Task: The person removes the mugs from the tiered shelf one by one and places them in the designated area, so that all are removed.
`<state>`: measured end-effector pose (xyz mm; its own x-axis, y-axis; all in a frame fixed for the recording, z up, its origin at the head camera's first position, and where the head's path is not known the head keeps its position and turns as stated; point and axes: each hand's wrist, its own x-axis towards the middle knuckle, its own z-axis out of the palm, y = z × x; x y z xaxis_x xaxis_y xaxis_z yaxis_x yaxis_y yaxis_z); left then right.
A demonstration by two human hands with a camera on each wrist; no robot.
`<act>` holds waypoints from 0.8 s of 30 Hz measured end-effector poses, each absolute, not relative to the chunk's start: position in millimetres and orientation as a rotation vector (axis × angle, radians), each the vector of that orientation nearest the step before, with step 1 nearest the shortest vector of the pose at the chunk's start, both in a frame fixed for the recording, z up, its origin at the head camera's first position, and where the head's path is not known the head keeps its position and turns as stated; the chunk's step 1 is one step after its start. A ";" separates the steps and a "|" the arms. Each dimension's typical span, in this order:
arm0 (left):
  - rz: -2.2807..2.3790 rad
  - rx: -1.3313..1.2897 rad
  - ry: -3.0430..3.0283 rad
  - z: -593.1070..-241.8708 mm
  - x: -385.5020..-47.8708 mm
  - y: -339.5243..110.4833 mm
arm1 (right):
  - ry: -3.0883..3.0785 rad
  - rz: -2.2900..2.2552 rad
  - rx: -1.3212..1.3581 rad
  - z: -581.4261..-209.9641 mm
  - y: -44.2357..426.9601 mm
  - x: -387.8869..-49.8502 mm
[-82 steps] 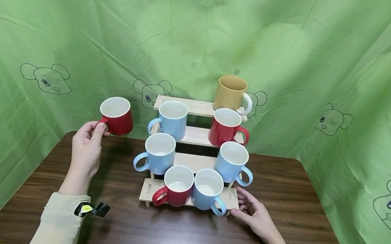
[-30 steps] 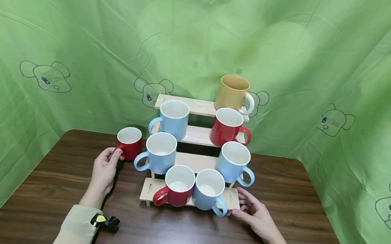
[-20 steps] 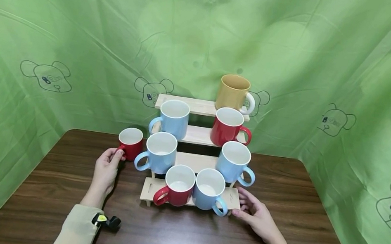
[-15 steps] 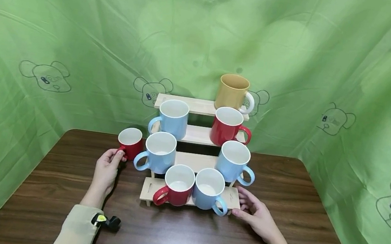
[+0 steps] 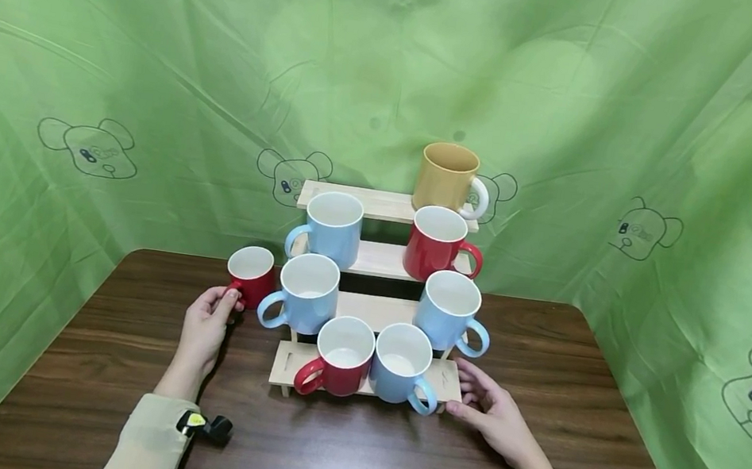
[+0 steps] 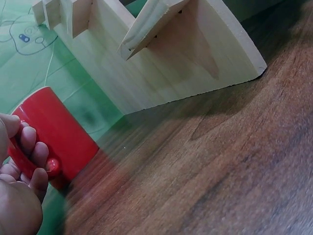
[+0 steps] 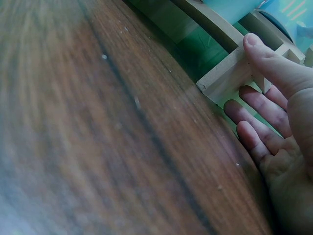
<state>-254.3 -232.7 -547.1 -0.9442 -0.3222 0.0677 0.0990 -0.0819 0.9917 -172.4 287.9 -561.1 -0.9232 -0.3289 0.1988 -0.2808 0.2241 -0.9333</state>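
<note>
My left hand pinches the handle of a red mug, white inside, left of a stepped wooden rack. This mug is upright, its base down at the wooden table. In the left wrist view the fingers curl through the red mug's handle. At the rack's lower right end, my right hand touches the bottom shelf, thumb in front and fingers along the side. The right wrist view has that thumb on the shelf's corner, the other fingers loosely bent. On the bottom shelf stand another red mug and a light blue mug.
Higher shelves carry light blue mugs on the left, and a blue mug, a red mug and a tan mug with a white handle on the right. A green curtain surrounds the dark wooden table.
My left hand has brought the red mug down and rightward from beside the rack to table level, then held still over the last half second. My right hand has stayed at the rack.
</note>
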 end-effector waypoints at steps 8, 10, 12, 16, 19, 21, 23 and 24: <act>-2.106 0.248 -1.926 -548.0 -255.4 -233.5 | 2.426 -1.833 -0.598 -560.7 288.0 -171.5; -2.110 0.247 -1.930 -548.2 -255.7 -234.1 | 2.424 -1.837 -0.601 -560.5 287.9 -171.5; -2.107 0.247 -1.933 -547.9 -255.4 -234.6 | 2.423 -1.840 -0.606 -560.5 287.8 -171.7; -2.087 0.247 -1.940 -546.7 -253.5 -234.7 | 2.419 -1.842 -0.615 -560.4 288.0 -172.9; -2.077 0.254 -1.956 -546.1 -252.5 -235.1 | 2.421 -1.838 -0.612 -560.5 288.2 -173.4; -2.074 0.263 -1.970 -545.6 -252.3 -235.3 | 2.427 -1.832 -0.607 -560.9 288.3 -173.3; -2.065 0.270 -1.991 -544.6 -252.1 -235.7 | 2.430 -1.829 -0.603 -561.4 288.3 -173.0; -2.057 0.270 -2.005 -544.0 -252.0 -236.0 | 2.430 -1.829 -0.601 -561.6 288.2 -172.8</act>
<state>-252.0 -236.0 -544.0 -0.9500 -0.3090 0.0451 0.0530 -0.0172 0.9984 -172.8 288.2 -561.6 -0.9239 -0.3282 0.1966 -0.2798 0.2292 -0.9323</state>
